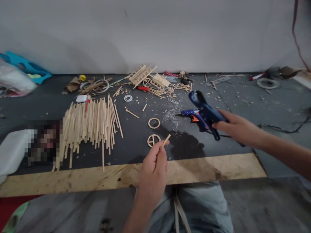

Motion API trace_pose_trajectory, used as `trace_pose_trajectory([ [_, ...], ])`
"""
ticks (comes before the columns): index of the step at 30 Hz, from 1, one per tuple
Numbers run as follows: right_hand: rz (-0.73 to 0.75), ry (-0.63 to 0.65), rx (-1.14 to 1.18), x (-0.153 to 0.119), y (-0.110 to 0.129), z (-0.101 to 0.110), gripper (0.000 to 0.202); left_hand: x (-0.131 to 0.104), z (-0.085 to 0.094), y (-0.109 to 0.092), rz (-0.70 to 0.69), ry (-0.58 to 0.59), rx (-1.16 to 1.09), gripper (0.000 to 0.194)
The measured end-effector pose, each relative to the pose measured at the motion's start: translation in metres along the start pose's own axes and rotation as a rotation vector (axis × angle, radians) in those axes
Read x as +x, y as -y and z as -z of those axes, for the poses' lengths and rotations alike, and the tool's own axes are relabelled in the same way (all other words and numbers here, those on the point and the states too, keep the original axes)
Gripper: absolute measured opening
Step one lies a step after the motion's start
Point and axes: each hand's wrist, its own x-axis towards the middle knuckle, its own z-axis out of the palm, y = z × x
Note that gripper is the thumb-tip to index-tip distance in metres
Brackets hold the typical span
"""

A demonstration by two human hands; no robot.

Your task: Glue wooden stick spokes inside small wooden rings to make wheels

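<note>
My left hand (155, 163) is closed in a pinch on a short wooden stick (166, 139) near the table's front edge. Just beyond it lie a small wooden wheel with a crossbar (148, 144), partly covered by the fingers, and a plain wooden ring (154, 118). My right hand (233, 126) grips a dark blue hand tool (206, 111) with a broad curved head; its exact kind is unclear. Under and beside that tool, a blue glue gun (189, 113) with an orange trigger rests on the table, partly hidden.
Many thin wooden sticks (91, 121) are spread on the left. Toward the wall lie a small wooden cart model (143, 76), a white perforated disc (128, 98) and offcuts. Glue strings (173, 115) litter the middle. A wooden plank (80, 179) lines the front edge; a cable (289, 130) runs right.
</note>
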Motion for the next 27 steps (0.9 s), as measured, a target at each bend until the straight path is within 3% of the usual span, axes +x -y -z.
trace_pose_trajectory([
  [3, 0.081, 0.278, -0.023, -0.027, 0.02, -0.019, 0.028, -0.003, 0.001, -0.008, -0.003, 0.049, 0.022, 0.041],
  [8, 0.204, 0.442, -0.1, -0.048, 0.036, -0.034, 0.042, -0.005, 0.004, -0.017, 0.001, 0.069, 0.061, 0.037],
  [18, 0.284, 0.517, -0.026, -0.059, 0.039, -0.042, 0.059, -0.006, 0.006, -0.02, -0.017, 0.081, 0.235, 0.031],
  [27, 0.266, 0.497, -0.012, -0.061, 0.037, -0.048, 0.055, -0.009, 0.001, -0.023, -0.011, 0.038, 0.244, 0.029],
])
